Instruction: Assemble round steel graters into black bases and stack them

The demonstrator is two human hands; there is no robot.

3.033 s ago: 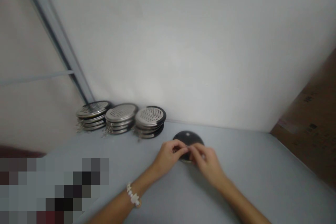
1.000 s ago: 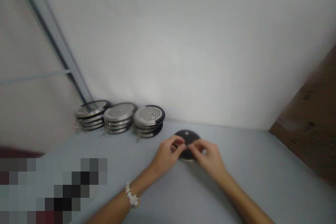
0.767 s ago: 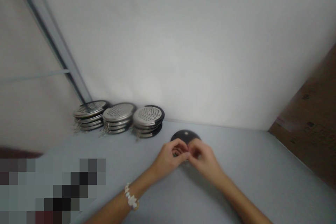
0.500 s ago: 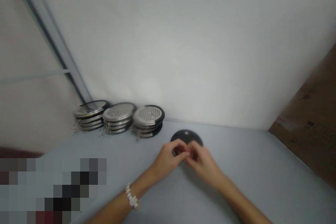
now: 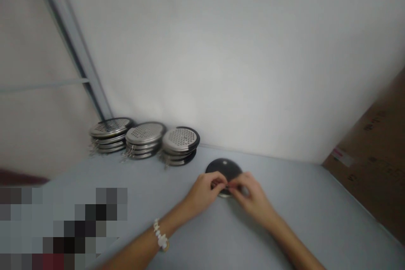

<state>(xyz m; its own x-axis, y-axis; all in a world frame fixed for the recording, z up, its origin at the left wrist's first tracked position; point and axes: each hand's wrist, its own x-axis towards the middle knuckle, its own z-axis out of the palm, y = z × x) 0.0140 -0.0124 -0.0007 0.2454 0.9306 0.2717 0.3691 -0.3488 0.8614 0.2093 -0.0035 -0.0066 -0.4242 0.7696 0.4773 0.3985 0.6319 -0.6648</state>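
Note:
A round black disc (image 5: 223, 168) with a pale rim at its near edge lies on the grey table, partly covered by my fingers. My left hand (image 5: 207, 190), with a white bracelet (image 5: 160, 236) on its wrist, pinches thumb against forefinger over the disc's near side. Opposite it, my right hand (image 5: 249, 192) is pinched too, its fingertips almost meeting the left ones. Whatever small thing is between the fingertips is too blurred to name.
Three stacks of round perforated metal discs with black edging stand at the back left: a left stack (image 5: 111, 135), a middle stack (image 5: 145, 140) and a right stack (image 5: 180, 145). Behind rises a white wall (image 5: 237, 71). A brown cardboard box (image 5: 373, 168) is at the right.
My right hand has shifted slightly right and down, and the fingertips have parted a little. More of the black disc shows. The view has tilted slightly.

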